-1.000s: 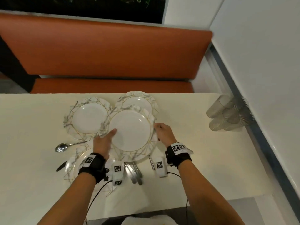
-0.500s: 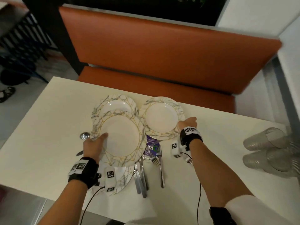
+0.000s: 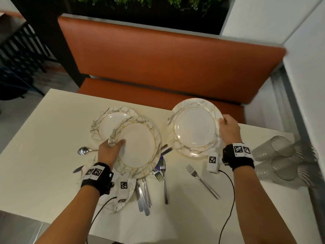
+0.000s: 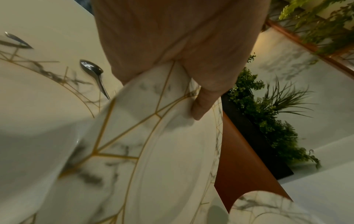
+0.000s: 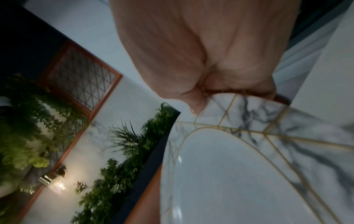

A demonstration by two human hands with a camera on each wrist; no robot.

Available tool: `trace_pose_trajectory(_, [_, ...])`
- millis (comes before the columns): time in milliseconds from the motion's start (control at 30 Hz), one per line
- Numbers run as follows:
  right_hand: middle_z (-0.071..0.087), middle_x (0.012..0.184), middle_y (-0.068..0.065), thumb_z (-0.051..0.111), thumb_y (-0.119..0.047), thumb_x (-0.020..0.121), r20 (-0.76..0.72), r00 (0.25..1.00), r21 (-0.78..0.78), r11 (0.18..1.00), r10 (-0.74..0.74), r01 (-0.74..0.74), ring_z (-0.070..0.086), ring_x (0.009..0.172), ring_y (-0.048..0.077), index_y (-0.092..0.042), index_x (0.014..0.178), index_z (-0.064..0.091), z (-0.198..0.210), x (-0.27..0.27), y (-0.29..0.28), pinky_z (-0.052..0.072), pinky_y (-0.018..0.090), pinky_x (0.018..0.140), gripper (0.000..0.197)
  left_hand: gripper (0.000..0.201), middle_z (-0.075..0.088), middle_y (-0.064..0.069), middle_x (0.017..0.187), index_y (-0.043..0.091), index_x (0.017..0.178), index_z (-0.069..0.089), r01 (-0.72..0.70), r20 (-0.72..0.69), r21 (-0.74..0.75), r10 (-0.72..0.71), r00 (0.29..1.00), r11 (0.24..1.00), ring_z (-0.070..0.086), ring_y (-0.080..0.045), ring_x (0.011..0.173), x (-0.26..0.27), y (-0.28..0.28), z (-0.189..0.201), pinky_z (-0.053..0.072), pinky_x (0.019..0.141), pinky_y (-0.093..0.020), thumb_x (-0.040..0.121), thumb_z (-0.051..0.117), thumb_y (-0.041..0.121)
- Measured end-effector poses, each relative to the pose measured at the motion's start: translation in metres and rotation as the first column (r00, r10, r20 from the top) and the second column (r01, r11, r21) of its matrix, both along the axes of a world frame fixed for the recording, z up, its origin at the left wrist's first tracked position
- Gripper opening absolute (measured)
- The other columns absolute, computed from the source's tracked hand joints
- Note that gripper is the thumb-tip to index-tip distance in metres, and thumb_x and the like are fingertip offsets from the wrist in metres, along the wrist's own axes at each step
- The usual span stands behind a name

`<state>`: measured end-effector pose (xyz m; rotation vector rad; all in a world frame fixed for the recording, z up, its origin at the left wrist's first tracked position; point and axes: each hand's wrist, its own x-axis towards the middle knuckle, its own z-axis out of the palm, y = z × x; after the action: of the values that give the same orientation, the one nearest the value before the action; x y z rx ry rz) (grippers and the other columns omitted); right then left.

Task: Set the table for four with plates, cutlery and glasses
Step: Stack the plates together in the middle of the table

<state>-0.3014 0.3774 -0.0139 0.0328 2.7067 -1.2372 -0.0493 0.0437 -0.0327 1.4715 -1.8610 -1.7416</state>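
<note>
My left hand (image 3: 112,147) grips the left rim of a white marbled plate (image 3: 139,150) with gold lines, held over the table; its thumb (image 4: 203,106) lies on top of the rim. My right hand (image 3: 226,125) holds a second plate (image 3: 193,127) by its right rim, lifted near the table's far edge. A third plate (image 3: 109,122) lies flat behind the left one. A fourth plate (image 3: 123,203) peeks out under my left wrist. Forks (image 3: 202,180), knives (image 3: 142,196) and a spoon (image 3: 83,150) lie loose on the table. Clear glasses (image 3: 284,161) lie at the right.
The cream table (image 3: 44,164) has its near edge under my forearms. An orange bench (image 3: 158,67) runs along the far side. A white wall (image 3: 309,67) stands to the right. Cables (image 3: 228,199) trail from my wrists.
My right hand has carried its plate rightward, apart from the others. The left hand has kept hold of its plate, now raised and tilted. The head view has shifted.
</note>
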Motion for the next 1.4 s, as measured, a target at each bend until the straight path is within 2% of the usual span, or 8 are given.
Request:
trace_pose_trajectory(267, [0.061,0.097,-0.010,0.045,-0.028,0.103,0.207,0.961,-0.176,0.973,0.181,-0.146,0.058,0.083,0.012,-0.030,0.110,0.060,-0.002,0.033,0.000,0.046,0.025,0.064,0.016,0.047,0.081,-0.003,0.100,0.012,0.109,0.077,0.133,-0.092,0.181,-0.118,0.989,0.975,0.075,-0.023,0.101,-0.009,0.036,0.001,0.057,0.097,-0.042,0.077,0.088,0.044])
trace_pose_trajectory(467, [0.069,0.107,0.001,0.042,-0.028,0.099,0.294,0.942,-0.212,0.972,0.162,-0.101,0.065,0.096,0.022,-0.022,0.113,0.065,-0.026,0.085,-0.045,0.055,0.040,0.087,0.028,0.072,0.080,-0.002,0.108,0.012,0.121,0.071,0.151,-0.137,0.288,-0.115,0.984,0.946,0.074,-0.023,0.108,-0.003,0.038,-0.002,0.054,0.103,-0.045,0.063,0.097,0.045])
trace_pose_trajectory(700, [0.052,0.147,0.004,0.047,-0.027,0.102,0.349,0.914,-0.156,0.975,0.205,-0.159,0.057,0.125,0.022,-0.022,0.148,0.045,-0.037,0.134,-0.115,0.050,0.036,0.102,0.046,0.110,0.073,-0.004,0.126,0.019,0.140,0.057,0.054,-0.105,0.292,-0.025,0.994,0.955,0.068,-0.027,0.118,0.013,-0.004,-0.014,0.050,0.108,-0.053,0.046,0.100,0.057])
trace_pose_trajectory(833, [0.050,0.150,0.007,0.049,-0.020,0.104,0.265,0.960,-0.155,0.987,0.091,-0.051,0.047,0.138,0.026,-0.018,0.148,0.047,-0.036,0.157,-0.161,0.040,0.036,0.110,0.044,0.071,0.068,-0.004,0.133,0.031,0.129,0.060,0.005,-0.216,0.272,0.056,0.975,0.962,0.066,-0.025,0.121,0.032,-0.039,-0.013,0.049,0.109,-0.053,0.066,0.093,0.038])
trace_pose_trajectory(933, [0.051,0.148,0.010,0.046,-0.017,0.105,0.259,0.965,-0.181,0.983,0.030,0.018,0.041,0.142,0.031,-0.016,0.147,0.047,-0.036,0.177,-0.204,0.040,0.038,0.110,0.043,0.080,0.044,0.009,0.158,0.047,0.149,0.044,0.060,-0.255,0.136,-0.023,0.967,0.989,0.045,-0.017,0.143,0.049,-0.063,-0.012,0.038,0.117,-0.046,0.081,0.086,0.036])
trace_pose_trajectory(1000, [0.048,0.150,0.007,0.045,-0.017,0.105,0.288,0.957,-0.170,0.985,0.022,0.029,0.039,0.143,0.031,-0.015,0.149,0.045,-0.038,0.190,-0.236,0.037,0.040,0.113,0.044,0.081,0.039,0.011,0.160,0.040,0.156,0.037,0.082,-0.202,-0.061,-0.093,0.975,0.995,0.037,-0.013,0.145,0.060,-0.084,-0.013,0.036,0.118,-0.042,0.089,0.080,0.034])
trace_pose_trajectory(1233, [0.064,0.114,-0.003,0.046,-0.032,0.103,0.305,0.935,-0.142,0.979,0.183,-0.146,0.060,0.105,0.019,-0.019,0.115,0.065,-0.064,0.190,-0.310,0.048,0.029,0.088,0.026,0.069,0.055,-0.001,0.150,0.035,0.149,0.047,-0.018,-0.125,-0.196,-0.007,0.992,0.980,0.053,-0.025,0.136,0.096,-0.184,-0.033,0.046,0.112,-0.052,0.089,0.079,0.024])
trace_pose_trajectory(1400, [0.054,0.128,0.009,0.062,-0.023,0.092,0.151,0.986,0.272,0.956,0.069,-0.109,0.048,0.121,0.031,-0.017,0.128,0.054,-0.078,0.138,-0.334,0.046,0.042,0.099,0.037,0.068,0.056,-0.005,0.147,0.030,0.150,0.047,-0.034,-0.114,-0.203,0.011,0.993,0.979,0.054,-0.025,0.130,0.109,-0.236,-0.034,0.049,0.109,-0.050,0.091,0.077,0.016])
